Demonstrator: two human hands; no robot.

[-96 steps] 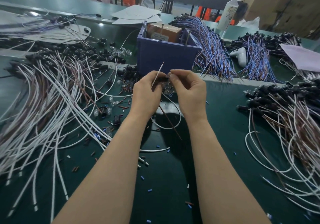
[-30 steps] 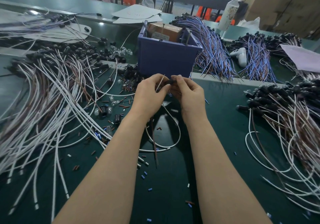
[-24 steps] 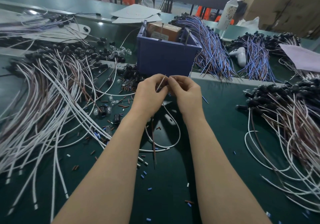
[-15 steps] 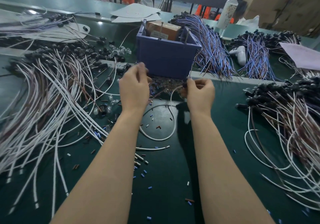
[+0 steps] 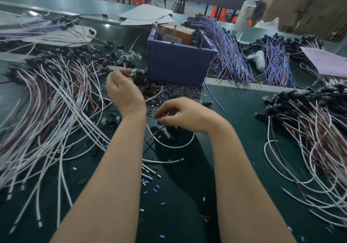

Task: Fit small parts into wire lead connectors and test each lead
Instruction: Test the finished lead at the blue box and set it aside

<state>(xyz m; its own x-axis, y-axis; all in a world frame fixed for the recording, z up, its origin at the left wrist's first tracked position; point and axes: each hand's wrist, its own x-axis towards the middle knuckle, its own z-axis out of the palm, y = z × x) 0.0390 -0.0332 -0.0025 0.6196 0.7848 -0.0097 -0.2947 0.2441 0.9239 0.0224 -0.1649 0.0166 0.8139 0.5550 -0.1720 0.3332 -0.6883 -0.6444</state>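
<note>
My left hand (image 5: 124,90) reaches to the edge of the left pile of white and brown wire leads (image 5: 56,102) and pinches a black connector (image 5: 135,74) with a thin wire end. My right hand (image 5: 185,115) hovers low over the green mat, fingers curled, pinching the end of a wire lead (image 5: 170,145) whose white loop and brown strand lie under it. The picture is blurred at the fingertips. A heap of small clear and dark parts (image 5: 178,90) lies in front of the purple bin (image 5: 178,64).
A second pile of black-capped leads (image 5: 309,126) fills the right side. Blue-violet lead bundles (image 5: 229,55) lie behind the bin, beside a white handheld device (image 5: 258,59) and a bottle (image 5: 246,15). Tiny blue, white and brown sleeve bits (image 5: 150,184) litter the mat.
My hands have parted. The left one moved up and left to the pile and took a black connector. The right one dropped down and left toward the mat with the white lead.
</note>
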